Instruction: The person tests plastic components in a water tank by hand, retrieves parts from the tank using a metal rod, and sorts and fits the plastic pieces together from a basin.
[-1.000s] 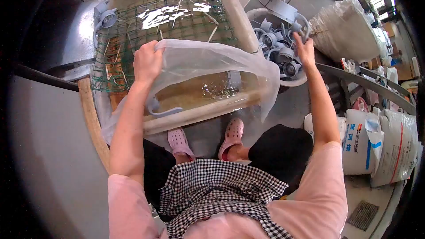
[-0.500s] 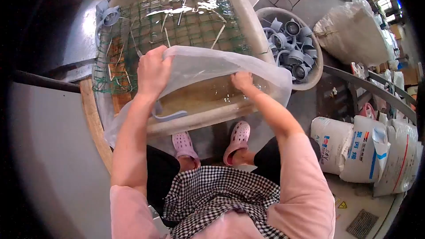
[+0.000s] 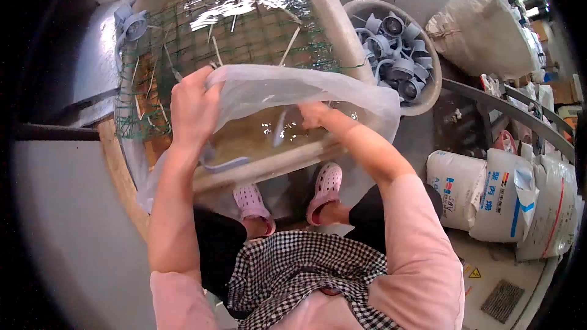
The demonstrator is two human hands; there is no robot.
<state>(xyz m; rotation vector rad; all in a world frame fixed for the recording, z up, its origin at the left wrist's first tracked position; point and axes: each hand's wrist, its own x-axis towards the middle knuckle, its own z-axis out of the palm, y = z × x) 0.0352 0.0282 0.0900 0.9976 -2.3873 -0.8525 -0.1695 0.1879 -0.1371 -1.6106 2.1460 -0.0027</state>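
My left hand (image 3: 194,105) is closed around the rim of a translucent white plastic bag (image 3: 269,79) and holds it up at the near end of a water-filled tub (image 3: 275,173). Below the raised rim, my right hand (image 3: 313,114) dips into the brownish water; its fingers are blurred and partly hidden. A pale, elongated shape (image 3: 279,129) shows in the water just left of it, too smeared to name. Near my left wrist, a curved light-grey plastic piece (image 3: 227,164) lies by the tub's near rim.
Green netting (image 3: 183,36) with pale strips spans the tub's far part. Right of it, a round basin (image 3: 435,88) holds several grey plastic parts. A grey part (image 3: 133,24) sits at the left rim. Printed sacks (image 3: 501,192) and a metal rail (image 3: 507,107) stand on the right.
My right hand has moved left through the water, and a pale shape now shows beside it. My left hand still grips the bag rim. The view has shifted slightly.
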